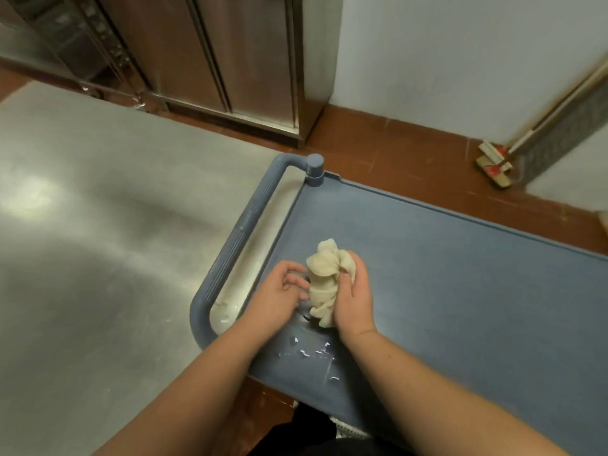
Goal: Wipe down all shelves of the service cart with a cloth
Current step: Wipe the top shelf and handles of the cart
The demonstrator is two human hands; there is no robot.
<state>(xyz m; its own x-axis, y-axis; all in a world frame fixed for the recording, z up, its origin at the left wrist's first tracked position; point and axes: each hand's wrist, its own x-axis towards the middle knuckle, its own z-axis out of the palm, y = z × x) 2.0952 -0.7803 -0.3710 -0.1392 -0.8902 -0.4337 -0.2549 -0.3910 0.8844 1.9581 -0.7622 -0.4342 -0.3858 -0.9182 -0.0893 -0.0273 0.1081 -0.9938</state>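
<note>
Cloth (324, 284), one bunched cream wad, sits above the cart's top shelf (460, 274).
Two hands: right hand (353, 296) clenched around it, left hand (279, 292) loosely curled, empty, just beside; one blue handle (237, 235).

You are looking through a wide lens under soft, fairly dim indoor light, probably from above. It leaves a pale glare patch on the steel table (82, 225) at your left and small bright glints on wet spots on the cart shelf (460, 274). Shadows are weak and smudged. The whole frame is slightly soft, and straight lines bend near the edges, as at the mop (493, 162).
</note>
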